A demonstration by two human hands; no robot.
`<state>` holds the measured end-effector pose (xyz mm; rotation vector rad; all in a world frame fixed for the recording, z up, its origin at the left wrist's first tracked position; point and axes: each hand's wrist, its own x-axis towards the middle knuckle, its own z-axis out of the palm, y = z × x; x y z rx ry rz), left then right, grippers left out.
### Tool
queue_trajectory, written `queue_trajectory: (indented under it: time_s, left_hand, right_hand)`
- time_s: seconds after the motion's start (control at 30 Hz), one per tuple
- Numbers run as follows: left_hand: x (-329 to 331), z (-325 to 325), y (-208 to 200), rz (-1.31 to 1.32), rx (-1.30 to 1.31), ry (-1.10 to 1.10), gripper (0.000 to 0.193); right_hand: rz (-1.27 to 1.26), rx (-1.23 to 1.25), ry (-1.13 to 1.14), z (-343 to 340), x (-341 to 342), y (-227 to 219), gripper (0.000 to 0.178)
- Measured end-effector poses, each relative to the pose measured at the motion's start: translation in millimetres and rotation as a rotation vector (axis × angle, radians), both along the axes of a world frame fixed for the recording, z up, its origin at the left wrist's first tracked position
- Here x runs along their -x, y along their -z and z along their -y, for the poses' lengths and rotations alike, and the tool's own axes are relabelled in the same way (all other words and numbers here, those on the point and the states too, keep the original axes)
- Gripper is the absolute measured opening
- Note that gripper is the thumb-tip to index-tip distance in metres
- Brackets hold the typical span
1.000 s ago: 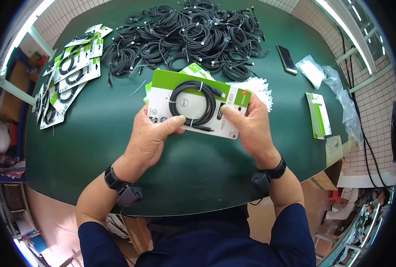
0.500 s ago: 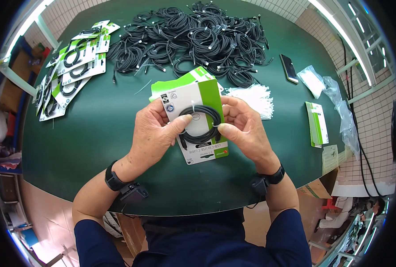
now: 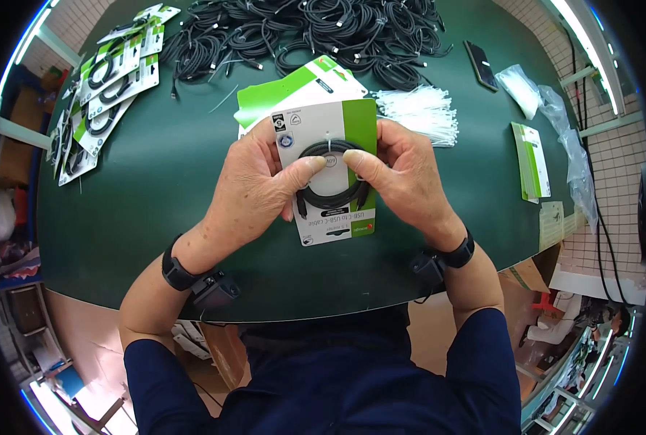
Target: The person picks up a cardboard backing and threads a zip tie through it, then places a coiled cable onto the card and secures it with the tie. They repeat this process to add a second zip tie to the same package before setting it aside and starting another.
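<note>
At the upper left of the frame, finished cards with coiled cables (image 3: 102,87) lie fanned along the rim of the green worktop (image 3: 156,196), each with its coil sitting flat and centred; they are a fair pattern for how this one should look.

Moving toward the centre, the left hand (image 3: 254,181) is closed on the left edge of the white-and-green backing card (image 3: 334,174), fingers behind and thumb pressed on the front over the coiled black cable (image 3: 332,174). The card is held upright just above the worktop at centre frame, tilted slightly. A thin white tie seems to cross the top of the coil, though it is too small to be sure.

The right hand (image 3: 406,177) mirrors the left, gripping the card's right edge with its thumb on the coil. To do this step well, I judge both thumbs should keep the loops stacked and flat while the fastening is drawn snug, so no loop springs out, and the card should not be bent.

Behind the hands lies a stack of blank cards (image 3: 294,90); above it, at the top of the frame, a heap of loose black cables (image 3: 316,32). To the right, a bundle of white cable ties (image 3: 421,112) is within easy reach, then a dark phone (image 3: 481,65) and clear plastic bags (image 3: 540,94).
</note>
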<state>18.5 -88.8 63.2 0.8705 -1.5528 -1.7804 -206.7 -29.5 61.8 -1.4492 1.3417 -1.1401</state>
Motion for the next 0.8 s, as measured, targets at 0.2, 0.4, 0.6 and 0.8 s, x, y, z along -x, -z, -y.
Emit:
queue_trajectory:
  time_s: [0.2,0.4,0.6,0.8]
  left_hand:
    - [-1,-4,5,-0.017,-0.021,-0.014,0.03]
    - [-1,-4,0,-0.036,-0.051,0.008,0.033]
    - [-1,-3,1,-0.059,-0.12,0.012,0.033]
    - [-3,-5,-7,-0.044,-0.077,0.04,0.031]
  right_hand:
    - [-0.004,-0.027,-0.05,0,3,-1,0.028]
    - [-0.005,0.01,-0.085,-4,5,6,0.035]
    - [-0.062,0.052,-0.083,-6,7,4,0.037]
    - [0.15,0.014,-0.095,5,34,0,0.028]
